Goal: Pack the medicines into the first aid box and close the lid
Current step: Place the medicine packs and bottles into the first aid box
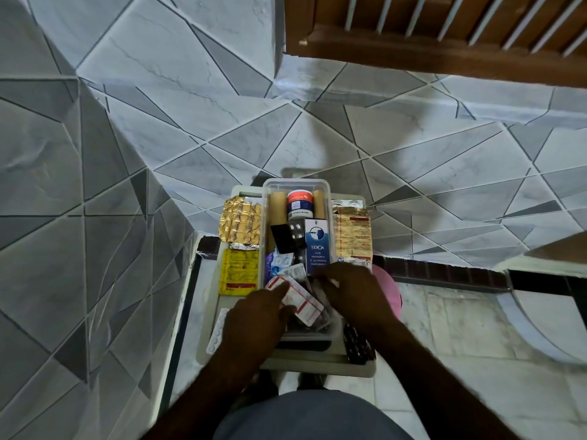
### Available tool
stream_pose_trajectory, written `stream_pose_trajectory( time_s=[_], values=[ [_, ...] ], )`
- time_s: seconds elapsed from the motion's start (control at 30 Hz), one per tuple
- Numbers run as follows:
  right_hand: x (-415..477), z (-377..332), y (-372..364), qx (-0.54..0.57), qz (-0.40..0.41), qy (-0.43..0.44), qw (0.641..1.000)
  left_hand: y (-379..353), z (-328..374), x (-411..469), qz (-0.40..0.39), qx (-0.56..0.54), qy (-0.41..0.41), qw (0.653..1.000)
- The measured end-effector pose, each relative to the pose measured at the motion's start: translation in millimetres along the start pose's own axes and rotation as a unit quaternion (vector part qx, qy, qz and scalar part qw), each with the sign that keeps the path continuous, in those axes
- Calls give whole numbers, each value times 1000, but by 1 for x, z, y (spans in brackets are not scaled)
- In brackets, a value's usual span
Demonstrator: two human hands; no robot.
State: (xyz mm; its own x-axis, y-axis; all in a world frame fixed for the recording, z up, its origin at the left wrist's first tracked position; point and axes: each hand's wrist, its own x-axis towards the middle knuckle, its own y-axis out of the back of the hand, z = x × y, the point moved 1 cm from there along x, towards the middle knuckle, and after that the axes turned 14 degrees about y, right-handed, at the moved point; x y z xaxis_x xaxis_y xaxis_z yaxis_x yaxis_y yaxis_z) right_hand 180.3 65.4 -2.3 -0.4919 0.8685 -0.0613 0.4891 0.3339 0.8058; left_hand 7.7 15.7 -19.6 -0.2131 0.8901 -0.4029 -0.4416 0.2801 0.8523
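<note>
You're roughly halfway: the box (295, 181) at mid-frame is partly full, your left hand (254, 319) pinches a red-white strip (301, 301) over its near end, can't tell what your right hand (352, 293) grips, gold strips (241, 223) left of it wait, lid not on.

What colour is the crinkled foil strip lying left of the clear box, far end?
Gold. The foil strip beside the box shows best in the head view.

Both arms reach forward; the left hand (257, 315) sticks one finger out, the right hand (352, 293) curls down, maybe pinching.
</note>
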Motion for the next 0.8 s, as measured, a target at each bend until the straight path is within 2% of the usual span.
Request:
stream_pose_trajectory(
  time_s=[0.1, 0.2, 0.33, 0.47, 0.67, 0.8],
  values=[
    [-9, 28, 24, 68, 93, -81, 990, 19, -14, 1, 43, -105, 27, 993],
    [-25, 57, 38, 97, 118, -152, 977, 34, -39, 7, 81, -146, 72, 983],
    [-48, 68, 31, 91, 53, -200, 974, 31, -76, 10, 64, -143, 142, 977],
    [-66, 62, 2, 75, 1, -218, 973, 18, -90, 5, 3, -130, 177, 976],
    [-74, 53, -23, -35, -100, -158, 982, -2, -85, -5, -53, -112, 180, 976],
    [-77, 51, -30, -71, -101, -141, 982, -11, -80, -10, -52, -95, 178, 978]
  ],
)
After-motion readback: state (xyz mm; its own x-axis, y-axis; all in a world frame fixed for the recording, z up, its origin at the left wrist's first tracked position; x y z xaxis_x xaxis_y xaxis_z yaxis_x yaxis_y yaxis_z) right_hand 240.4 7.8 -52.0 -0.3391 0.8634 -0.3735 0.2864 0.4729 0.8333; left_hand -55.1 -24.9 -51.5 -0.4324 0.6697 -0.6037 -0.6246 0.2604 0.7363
